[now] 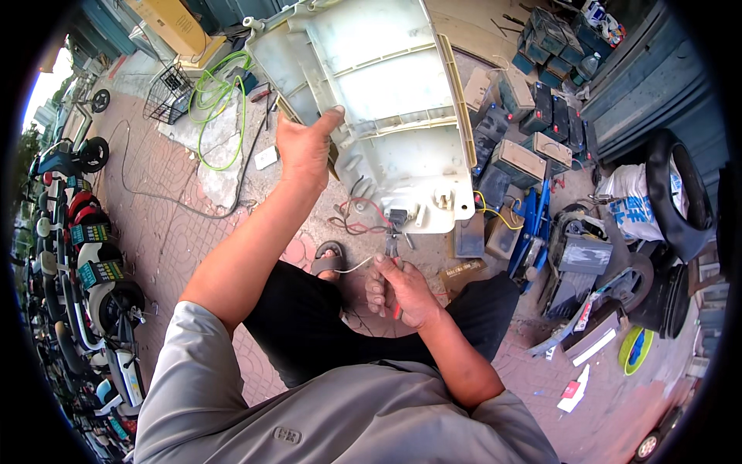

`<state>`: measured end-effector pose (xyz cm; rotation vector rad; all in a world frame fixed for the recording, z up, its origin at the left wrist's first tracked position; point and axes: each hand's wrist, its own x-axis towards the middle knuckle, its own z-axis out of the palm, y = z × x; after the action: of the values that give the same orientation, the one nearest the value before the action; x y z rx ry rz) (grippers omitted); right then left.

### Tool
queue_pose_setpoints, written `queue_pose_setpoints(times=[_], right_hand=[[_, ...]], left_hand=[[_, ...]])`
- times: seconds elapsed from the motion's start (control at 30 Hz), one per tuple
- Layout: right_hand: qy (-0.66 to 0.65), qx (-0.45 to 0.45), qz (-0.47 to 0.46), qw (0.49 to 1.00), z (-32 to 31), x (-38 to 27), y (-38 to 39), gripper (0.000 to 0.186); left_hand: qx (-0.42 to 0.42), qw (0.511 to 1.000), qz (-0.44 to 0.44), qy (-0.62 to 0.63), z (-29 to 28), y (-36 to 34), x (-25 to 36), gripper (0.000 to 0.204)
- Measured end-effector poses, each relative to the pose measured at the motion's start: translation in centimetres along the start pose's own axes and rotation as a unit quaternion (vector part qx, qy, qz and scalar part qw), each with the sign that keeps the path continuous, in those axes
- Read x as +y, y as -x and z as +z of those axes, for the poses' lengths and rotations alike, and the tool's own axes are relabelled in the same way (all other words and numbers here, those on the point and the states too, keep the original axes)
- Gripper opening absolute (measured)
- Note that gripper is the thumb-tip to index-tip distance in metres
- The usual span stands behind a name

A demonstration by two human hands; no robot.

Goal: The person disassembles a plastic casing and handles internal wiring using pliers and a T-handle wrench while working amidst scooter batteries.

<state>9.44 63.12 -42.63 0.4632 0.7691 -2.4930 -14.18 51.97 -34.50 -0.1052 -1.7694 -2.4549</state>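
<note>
Gripping red-handled pliers (394, 255) in right-hand fingers (386, 282); left hand (305, 147) steadies white housing (386, 93).

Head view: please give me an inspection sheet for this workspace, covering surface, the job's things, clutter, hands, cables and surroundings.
Surface: patterned brick pavement, outdoors.
Job's things: large white plastic body panel, tilted up in front of the person; red-handled pliers at its lower edge.
Clutter: stacked dark batteries, blue jack stand, wire basket, scooter parts at right.
Hands: left hand raised against the panel's left edge; right hand shut on the pliers.
Cables: red wires under the panel, thin white wire by the right hand, green hose, black cable across the paving.
Surroundings: parked scooters along the left; a tyre at right.
</note>
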Motion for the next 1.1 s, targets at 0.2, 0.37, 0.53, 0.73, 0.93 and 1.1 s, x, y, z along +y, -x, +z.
queue_pose_setpoints(times=[0.2,0.37,0.53,0.73,0.93,1.1], right_hand=[[0.127,0.110,-0.036,0.985,1.0,1.3,-1.2,0.037],[0.389,0.204,-0.142,0.887,-1.4,3.0,-2.8,0.031],[0.401,0.197,-0.255,0.858,-2.0,3.1,-2.3,0.036],[0.428,0.117,-0.086,0.892,-1.9,0.6,0.0,0.039],[0.343,0.113,-0.046,0.931,-0.2,-0.1,0.1,0.038],[0.337,0.108,-0.044,0.934,-1.4,0.5,-0.8,0.035]], left_hand=[[-0.007,1.000,-0.004,-0.021,0.1,0.3,0.3,0.047],[0.002,0.999,0.017,-0.041,0.0,0.2,-0.1,0.046],[0.008,1.000,-0.001,-0.030,-0.4,0.1,-0.1,0.047],[0.025,0.999,0.016,-0.039,-0.7,-0.3,-0.4,0.048],[0.023,0.999,0.016,-0.037,-0.5,-0.2,-0.4,0.049],[0.021,0.999,0.012,-0.046,-0.4,-0.1,-0.3,0.049]])
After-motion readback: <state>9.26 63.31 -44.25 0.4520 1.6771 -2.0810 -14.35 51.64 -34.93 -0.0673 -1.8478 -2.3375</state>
